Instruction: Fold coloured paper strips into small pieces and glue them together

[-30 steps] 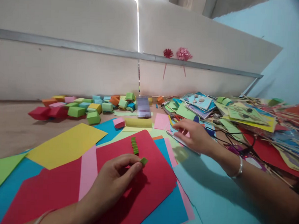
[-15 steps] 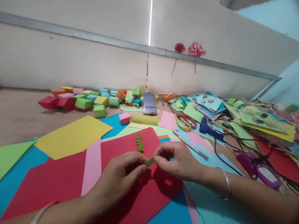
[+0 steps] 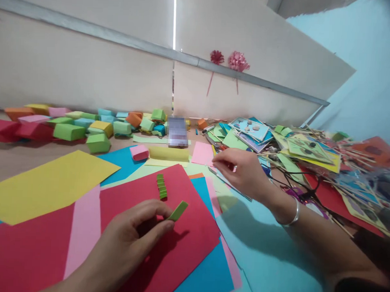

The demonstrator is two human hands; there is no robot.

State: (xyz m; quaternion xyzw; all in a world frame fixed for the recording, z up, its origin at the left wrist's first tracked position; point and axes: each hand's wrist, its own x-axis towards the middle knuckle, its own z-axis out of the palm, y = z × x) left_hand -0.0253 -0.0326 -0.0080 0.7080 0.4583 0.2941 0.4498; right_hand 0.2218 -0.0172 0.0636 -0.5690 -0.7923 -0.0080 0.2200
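The left hand point(image 3: 131, 238) pinches a folded green paper strip point(image 3: 178, 210) between thumb and fingertips above the red sheet point(image 3: 184, 249). A pleated green piece point(image 3: 161, 186) lies on that sheet. The right hand point(image 3: 242, 171), fingers curled, hovers near a metal ruler point(image 3: 230, 185) beside the card pile point(image 3: 307, 151).

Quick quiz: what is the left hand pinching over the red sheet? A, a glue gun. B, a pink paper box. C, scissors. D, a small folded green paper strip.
D: the left hand pinches a small folded green paper strip at its fingertips, above the red sheet.
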